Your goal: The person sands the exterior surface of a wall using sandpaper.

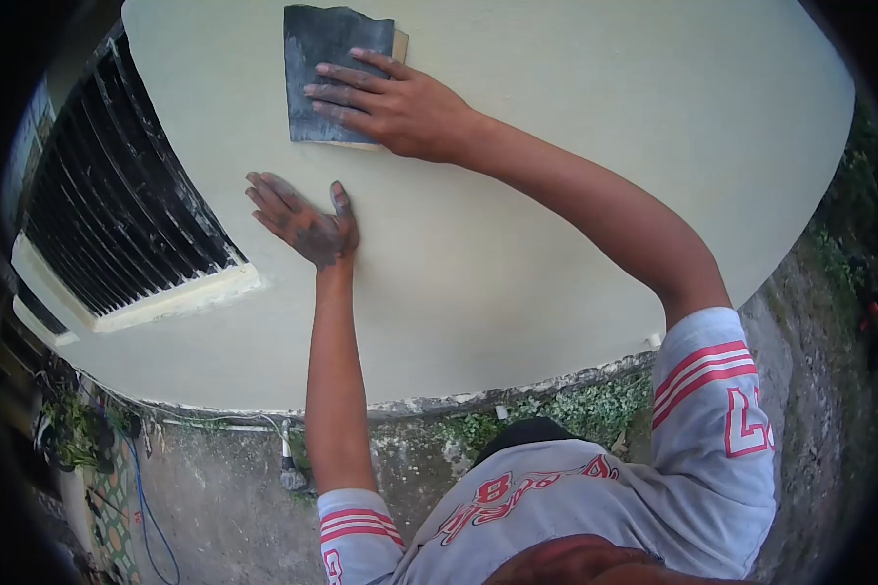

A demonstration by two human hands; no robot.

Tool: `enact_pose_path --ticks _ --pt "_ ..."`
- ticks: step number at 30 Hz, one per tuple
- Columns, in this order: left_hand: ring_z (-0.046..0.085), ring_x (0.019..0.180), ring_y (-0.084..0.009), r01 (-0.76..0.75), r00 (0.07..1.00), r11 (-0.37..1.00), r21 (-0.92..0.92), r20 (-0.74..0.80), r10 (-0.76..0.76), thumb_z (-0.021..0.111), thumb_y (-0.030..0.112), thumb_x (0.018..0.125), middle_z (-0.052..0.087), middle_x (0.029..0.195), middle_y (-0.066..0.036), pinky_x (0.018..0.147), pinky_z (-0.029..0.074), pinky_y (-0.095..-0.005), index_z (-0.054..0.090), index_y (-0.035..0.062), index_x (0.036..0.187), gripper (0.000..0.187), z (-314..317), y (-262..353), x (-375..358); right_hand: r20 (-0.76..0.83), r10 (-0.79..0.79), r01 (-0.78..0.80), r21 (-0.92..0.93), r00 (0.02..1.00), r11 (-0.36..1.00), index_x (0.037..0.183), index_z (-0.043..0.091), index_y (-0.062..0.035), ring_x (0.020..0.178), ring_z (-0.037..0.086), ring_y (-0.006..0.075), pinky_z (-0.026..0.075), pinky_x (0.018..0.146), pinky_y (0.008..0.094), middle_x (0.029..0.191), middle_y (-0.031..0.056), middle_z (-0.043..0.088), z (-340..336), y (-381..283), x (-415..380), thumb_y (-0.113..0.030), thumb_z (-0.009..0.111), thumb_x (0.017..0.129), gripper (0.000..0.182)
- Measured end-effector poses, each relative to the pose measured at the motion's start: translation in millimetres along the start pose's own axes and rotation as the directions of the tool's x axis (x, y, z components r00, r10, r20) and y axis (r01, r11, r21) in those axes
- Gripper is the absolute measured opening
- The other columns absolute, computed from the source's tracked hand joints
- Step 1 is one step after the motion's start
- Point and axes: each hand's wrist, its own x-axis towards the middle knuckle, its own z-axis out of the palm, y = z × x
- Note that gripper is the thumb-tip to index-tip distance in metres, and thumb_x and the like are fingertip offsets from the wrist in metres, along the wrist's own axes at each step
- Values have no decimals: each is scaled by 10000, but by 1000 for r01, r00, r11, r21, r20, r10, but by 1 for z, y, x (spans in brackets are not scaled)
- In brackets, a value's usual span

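A dark grey sheet of sandpaper (332, 44) with a ragged top edge lies against the pale wall (517, 263), and light edges show behind it at the right and bottom. My right hand (390, 105) is spread flat over the sheet's right part, pressing it to the wall, with grey dust on the fingers. Below and to the left, my left hand (307, 219) is empty, its dusty palm turned toward the camera, its fingers stretched out and the thumb apart. It is clear of the sheet.
A window with dark bars (127, 185) and a pale sill is at the left. Along the wall's foot run a pipe and green plants (576, 414). A blue hose (144, 497) lies on the ground at the lower left.
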Motion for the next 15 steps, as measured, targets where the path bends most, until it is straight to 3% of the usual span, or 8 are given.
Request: enact_pose_path --ticks 4,6,7,9,10,12,15 --pt "74 1570 -444 0 1000 1000 -17 -5 0 466 641 965 94 1699 -229 1237 70 -627 44 5 1640 1018 2 1 -1 -5 114 -114 61 993 992 1507 491 -240 1534 313 155 226 1299 451 1612 -67 429 -21 58 -67 -102 613 965 573" --pt "49 1574 -440 8 1000 999 -31 3 -8 416 675 978 76 1701 -234 1242 43 -617 32 -3 1639 1022 1 2 -1 -14 146 -146 -115 989 983 1473 536 -218 1514 355 165 229 1294 446 1593 -60 456 -32 91 -104 -187 634 976 507" --pt "49 1574 -440 -7 1000 999 -38 11 8 416 675 978 76 1701 -234 1242 43 -617 32 -3 1639 1022 1 4 0 -60 223 -221 51 973 974 1499 510 -215 1519 352 182 263 1283 442 1592 -55 463 -38 105 -119 96 661 820 762" --pt "47 1574 -438 38 999 999 -11 20 -37 398 682 981 73 1698 -245 1244 37 -613 44 -18 1634 1020 0 9 0 -159 281 -267 104 947 958 1399 599 -46 1469 427 323 301 1216 511 1500 120 557 -65 135 -148 -88 636 895 507" --pt "40 1575 -437 50 999 999 -8 13 -50 386 687 984 77 1694 -253 1246 33 -611 56 -32 1628 1020 1 12 1 -155 293 -280 100 944 955 1399 599 -46 1469 427 323 301 1216 511 1500 120 557 -71 146 -166 -88 636 895 507" --pt "34 1576 -436 70 998 997 -20 1 -70 385 690 984 72 1694 -251 1246 31 -612 53 -23 1630 1018 7 26 7 -107 361 -374 -143 926 917 1415 595 -61 1464 435 333 338 1196 497 1506 118 552 -79 169 -199 -129 662 906 518" --pt "18 1577 -434 78 997 997 -11 -4 -78 413 685 983 43 1695 -248 1243 22 -626 39 6 1638 1014 13 64 27 -198 477 -489 -12 856 872 1407 603 -68 1464 432 343 334 1197 495 1501 121 555 -85 188 -238 -112 671 895 519"
